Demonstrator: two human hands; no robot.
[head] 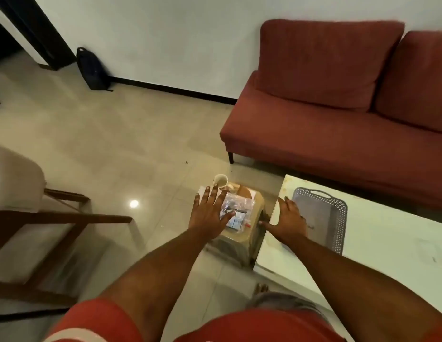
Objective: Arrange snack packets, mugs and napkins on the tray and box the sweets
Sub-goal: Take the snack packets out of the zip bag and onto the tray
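Both arms reach forward and down over a small tan stool (249, 233) standing on the tiled floor (111, 144) just beside the white bench (378, 243). The left hand (210, 213) hangs over the stool with its fingers (216, 193) spread wide and holding nothing; it hides part of the clear plastic snack packets (236, 206) heaped on the stool top, so how many lie there cannot be made out. A white mug (221, 181) stands at the stool's far edge, half masked by the fingertips. The right hand (289, 218) is also open and empty, over the gap between stool and bench. A grey perforated tray (338, 215) sits on the bench, its near corner covered by the right wrist. A red sofa (338, 107) is cut off at the right edge.
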